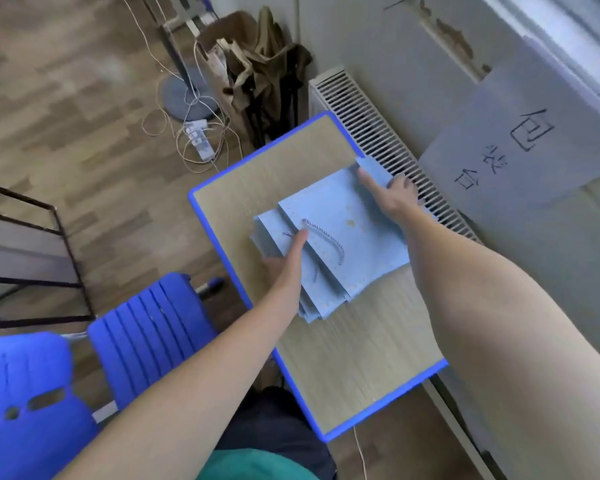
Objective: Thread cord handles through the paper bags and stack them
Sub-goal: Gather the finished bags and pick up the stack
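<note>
A pile of flat light-blue paper bags (288, 271) lies on the wooden table (354, 358). On top of it is one more blue bag (347, 206) with a twisted cord handle (326, 237) looped across its face. My left hand (288, 268) grips the near left edge of this top bag, thumb on top beside the cord's end. My right hand (392, 195) holds the bag's far edge, fingers spread over its folded bottom flap (374, 169). The underside of the top bag is hidden.
The table has a blue rim (215, 244). Two blue chairs (153, 327) stand at its left. A white radiator (388, 147) runs along the wall on the right. Cables and a power strip (201, 143) lie on the floor beyond, beside a brown cardboard box (229, 46).
</note>
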`<act>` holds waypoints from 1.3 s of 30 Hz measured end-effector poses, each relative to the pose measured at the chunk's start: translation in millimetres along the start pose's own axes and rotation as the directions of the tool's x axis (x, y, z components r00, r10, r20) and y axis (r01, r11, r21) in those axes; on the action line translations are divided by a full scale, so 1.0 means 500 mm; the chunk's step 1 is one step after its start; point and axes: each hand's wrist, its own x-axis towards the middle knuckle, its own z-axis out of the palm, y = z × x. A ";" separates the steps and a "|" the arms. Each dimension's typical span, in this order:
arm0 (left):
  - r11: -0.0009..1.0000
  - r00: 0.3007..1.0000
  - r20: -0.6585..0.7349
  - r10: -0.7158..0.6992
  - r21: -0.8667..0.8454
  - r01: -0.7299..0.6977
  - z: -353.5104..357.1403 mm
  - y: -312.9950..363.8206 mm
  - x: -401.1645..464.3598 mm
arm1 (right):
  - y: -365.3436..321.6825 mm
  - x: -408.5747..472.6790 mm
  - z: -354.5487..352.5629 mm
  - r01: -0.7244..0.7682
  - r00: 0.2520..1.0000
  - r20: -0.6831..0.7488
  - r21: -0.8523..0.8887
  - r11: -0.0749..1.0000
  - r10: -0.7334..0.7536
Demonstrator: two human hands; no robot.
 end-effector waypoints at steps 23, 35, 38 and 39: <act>0.919 0.969 0.245 0.036 0.374 -0.128 -0.005 0.039 0.063 | 0.093 -0.147 0.101 -0.210 0.934 -0.322 -0.137 0.968 0.157; 0.964 0.947 0.286 0.145 0.175 -0.200 -0.021 -0.004 0.060 | 0.012 -0.179 0.277 0.123 0.917 -0.295 -0.432 0.893 -0.269; 0.813 0.921 0.075 0.382 0.447 -0.373 -0.007 -0.025 0.061 | 0.011 -0.182 0.279 0.130 0.912 -0.306 -0.417 0.900 -0.273; 0.751 0.892 0.077 0.445 0.511 -0.419 -0.008 -0.032 0.061 | 0.012 -0.183 0.281 0.133 0.909 -0.313 -0.411 0.902 -0.277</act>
